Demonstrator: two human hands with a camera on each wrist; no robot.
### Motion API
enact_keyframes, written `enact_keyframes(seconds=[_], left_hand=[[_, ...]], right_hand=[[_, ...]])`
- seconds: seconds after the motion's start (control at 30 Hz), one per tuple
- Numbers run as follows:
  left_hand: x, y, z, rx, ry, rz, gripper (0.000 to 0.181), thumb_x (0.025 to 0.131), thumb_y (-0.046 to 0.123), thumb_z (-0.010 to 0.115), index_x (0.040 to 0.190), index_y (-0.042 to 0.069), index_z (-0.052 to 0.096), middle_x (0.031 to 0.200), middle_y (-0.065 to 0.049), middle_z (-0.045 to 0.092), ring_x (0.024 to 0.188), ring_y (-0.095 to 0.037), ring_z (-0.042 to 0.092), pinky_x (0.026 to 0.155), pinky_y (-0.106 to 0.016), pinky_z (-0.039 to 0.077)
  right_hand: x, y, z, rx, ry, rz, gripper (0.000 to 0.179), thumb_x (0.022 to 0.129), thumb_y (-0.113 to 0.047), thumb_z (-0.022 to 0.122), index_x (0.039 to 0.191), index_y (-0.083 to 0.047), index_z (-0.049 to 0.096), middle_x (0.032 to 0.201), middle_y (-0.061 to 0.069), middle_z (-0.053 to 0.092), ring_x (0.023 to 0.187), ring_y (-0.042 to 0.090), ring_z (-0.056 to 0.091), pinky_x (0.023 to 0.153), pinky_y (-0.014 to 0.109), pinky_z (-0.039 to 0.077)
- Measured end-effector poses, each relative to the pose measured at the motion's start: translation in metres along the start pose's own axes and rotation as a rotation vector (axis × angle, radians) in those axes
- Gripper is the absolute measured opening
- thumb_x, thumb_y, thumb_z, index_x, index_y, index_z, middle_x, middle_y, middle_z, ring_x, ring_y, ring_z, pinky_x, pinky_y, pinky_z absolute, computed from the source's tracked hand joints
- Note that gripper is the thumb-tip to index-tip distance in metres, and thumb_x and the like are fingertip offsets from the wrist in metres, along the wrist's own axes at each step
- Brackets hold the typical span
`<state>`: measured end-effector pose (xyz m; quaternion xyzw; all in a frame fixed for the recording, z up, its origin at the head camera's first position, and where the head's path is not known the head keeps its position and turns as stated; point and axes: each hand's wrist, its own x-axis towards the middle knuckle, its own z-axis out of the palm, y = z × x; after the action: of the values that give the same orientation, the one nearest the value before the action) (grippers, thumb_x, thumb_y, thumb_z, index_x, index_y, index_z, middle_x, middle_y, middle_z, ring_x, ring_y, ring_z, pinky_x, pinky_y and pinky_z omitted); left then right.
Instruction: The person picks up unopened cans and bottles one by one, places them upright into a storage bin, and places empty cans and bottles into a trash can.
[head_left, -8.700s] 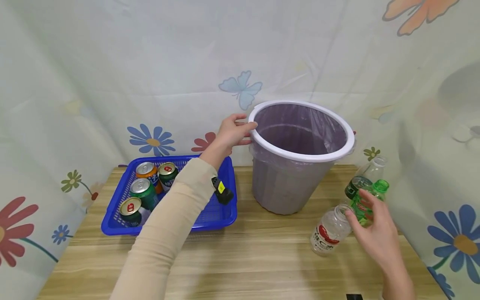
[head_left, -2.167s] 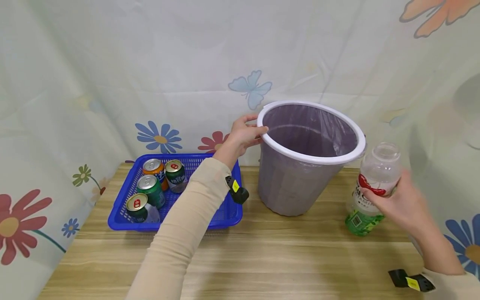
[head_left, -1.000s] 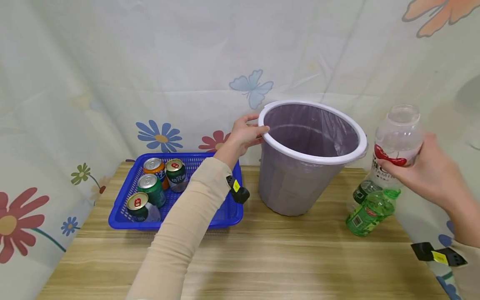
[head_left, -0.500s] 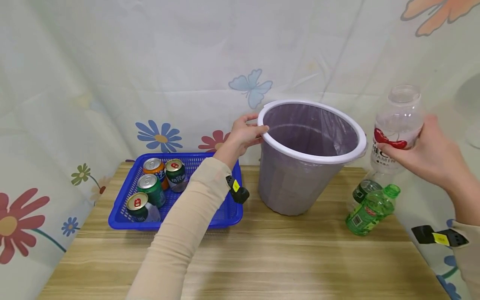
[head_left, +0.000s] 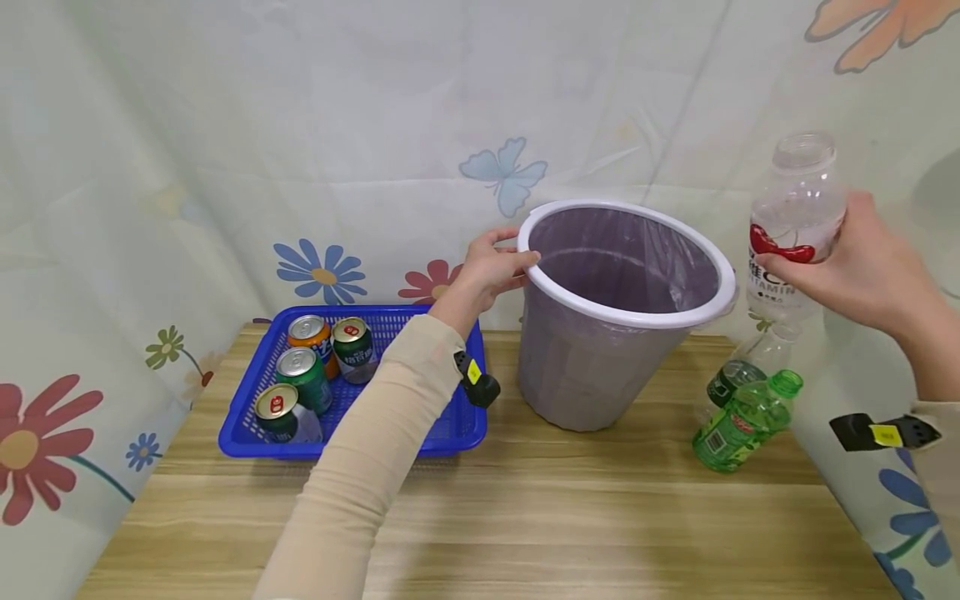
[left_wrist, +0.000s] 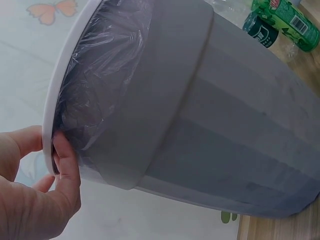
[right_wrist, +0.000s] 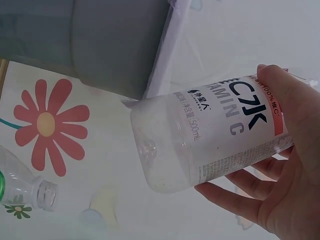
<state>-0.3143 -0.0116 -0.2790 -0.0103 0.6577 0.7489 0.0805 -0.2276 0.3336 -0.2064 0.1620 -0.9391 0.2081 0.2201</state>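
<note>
The left hand (head_left: 489,268) is pinching the white rim (head_left: 637,317) of the gray trash bin (head_left: 585,375), which stands on the wood table (head_left: 562,517). A thin see-through bag (left_wrist: 105,65) lines the bin and hangs over its edge. The right hand (head_left: 877,271) has its fingers curled around a clear vitamin C bottle (head_left: 797,218) with red cherries on it. That bottle is up in the air, mouth up, to the right of the bin. Lower down, a green bottle (head_left: 742,427) and a clear bottle with a dark label (head_left: 733,380) stand on the table; the green one partly hides the other, so I can't tell if they touch. On the left, a blue plastic basket (head_left: 337,451) holds four drink cans (head_left: 303,379), one orange and three green.
</note>
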Motion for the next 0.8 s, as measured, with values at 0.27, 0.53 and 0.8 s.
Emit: enact_keyframes(seconds=[0.27, 0.53, 0.8], left_hand=[[0.000, 0.000, 0.001, 0.008, -0.010, -0.004, 0.051, 0.081, 0.010, 0.070, 0.127, 0.015, 0.049, 0.104, -0.008, 0.059, 0.081, -0.020, 0.065, 0.075, -0.031, 0.055], [-0.001, 0.001, 0.000, 0.015, -0.014, -0.007, 0.052, 0.081, 0.011, 0.070, 0.128, 0.016, 0.048, 0.107, -0.009, 0.059, 0.082, -0.019, 0.065, 0.074, -0.029, 0.056], [-0.001, 0.000, -0.001, 0.000, -0.014, -0.007, 0.052, 0.081, 0.010, 0.070, 0.128, 0.015, 0.048, 0.106, -0.009, 0.059, 0.081, -0.019, 0.065, 0.073, -0.030, 0.056]], right_hand=[[0.016, -0.002, -0.014, 0.027, 0.007, -0.008, 0.056, 0.074, -0.013, 0.076, 0.123, -0.014, 0.049, 0.099, -0.018, 0.048, 0.077, -0.012, 0.044, 0.059, 0.000, 0.032], [0.030, -0.010, -0.021, -0.017, 0.005, -0.011, 0.057, 0.074, -0.016, 0.076, 0.124, -0.014, 0.049, 0.103, -0.008, 0.053, 0.078, -0.011, 0.043, 0.063, 0.006, 0.041], [0.040, -0.021, -0.016, -0.077, -0.054, 0.014, 0.063, 0.077, -0.023, 0.073, 0.128, -0.004, 0.040, 0.114, 0.028, 0.052, 0.095, 0.052, 0.051, 0.076, 0.072, 0.036]])
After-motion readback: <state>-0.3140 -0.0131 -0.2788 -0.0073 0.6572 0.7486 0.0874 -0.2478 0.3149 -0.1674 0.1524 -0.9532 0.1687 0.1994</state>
